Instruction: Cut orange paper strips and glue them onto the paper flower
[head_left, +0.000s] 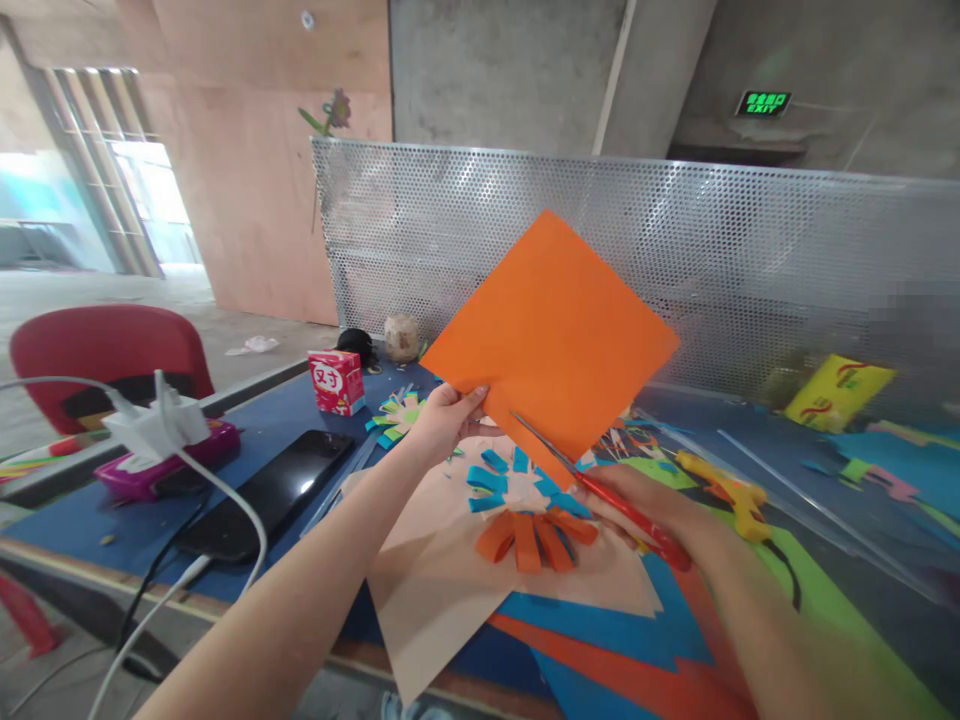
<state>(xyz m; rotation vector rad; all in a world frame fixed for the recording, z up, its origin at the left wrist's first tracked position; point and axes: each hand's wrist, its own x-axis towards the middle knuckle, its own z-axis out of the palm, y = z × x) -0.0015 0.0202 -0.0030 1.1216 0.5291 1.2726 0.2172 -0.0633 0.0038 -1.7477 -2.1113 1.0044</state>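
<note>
My left hand [450, 415] pinches the lower left edge of an orange sheet of paper [555, 330], held up with one corner pointing to the top. In my right hand [637, 500] is a pair of scissors with red handles [634, 515]; its blades lie across the sheet near the bottom corner. Whether the blades are parted is hard to make out. Below the sheet, a paper flower of blue loops [487, 485] and another of orange loops [529, 545] rest on pale pink paper [420, 600].
On the left are a black phone [270, 500], a purple power strip [165, 460] with chargers and cables, and a red box [335, 383]. Toward the right lie a yellow glue gun [727, 490], a yellow packet [840, 392] and coloured paper. A perforated metal screen [420, 220] stands behind.
</note>
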